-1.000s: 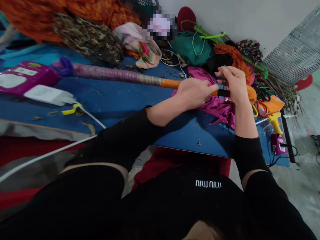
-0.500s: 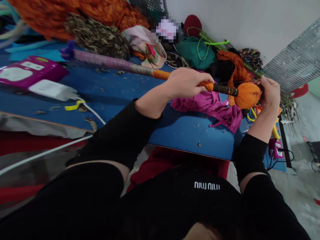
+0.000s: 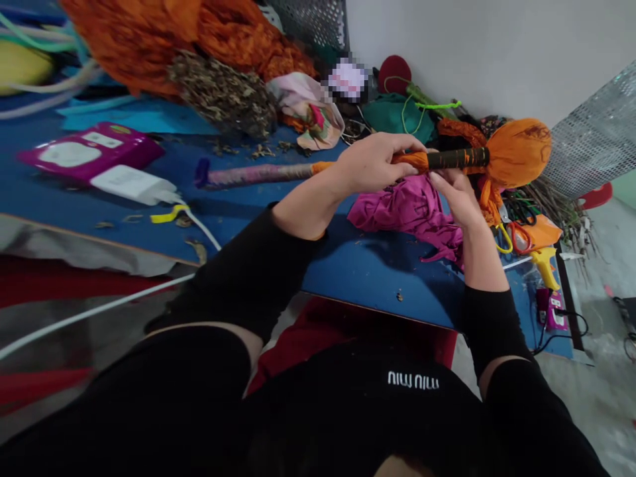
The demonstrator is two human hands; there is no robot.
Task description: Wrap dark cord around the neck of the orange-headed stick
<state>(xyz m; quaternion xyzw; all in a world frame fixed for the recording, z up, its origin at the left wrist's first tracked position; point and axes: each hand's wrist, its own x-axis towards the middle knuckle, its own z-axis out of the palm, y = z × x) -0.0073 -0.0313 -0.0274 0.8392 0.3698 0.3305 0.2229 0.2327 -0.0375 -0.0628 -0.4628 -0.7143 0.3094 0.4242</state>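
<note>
Right hand [image 3: 457,195] has come back from beyond the orange ball [image 3: 519,152] to just below the dark band [image 3: 460,158], fingertips now just beside the left hand's. Ball end of the wrapped stick [image 3: 263,173] sits higher too.

Head view, only one: left hand [image 3: 375,159] has its fingers clamped round the stick's orange stretch, just short of the dark band. Stick runs out left of those fingers to a blue-violet tip [image 3: 201,172]; band, then ball, lie to their right. Right fingers are bent up close under the band; can't make out whether they're together on a strand or on the stick itself. Magenta cloth [image 3: 410,212] lies below both sets of fingers on the blue table [image 3: 377,265]; yellow-handled scissors [image 3: 504,238] are right of the right fingers, nearer the body.

My read: step in hand is winding the dark band on. Next move calls for a steady left grip and even tension from the right.
</note>
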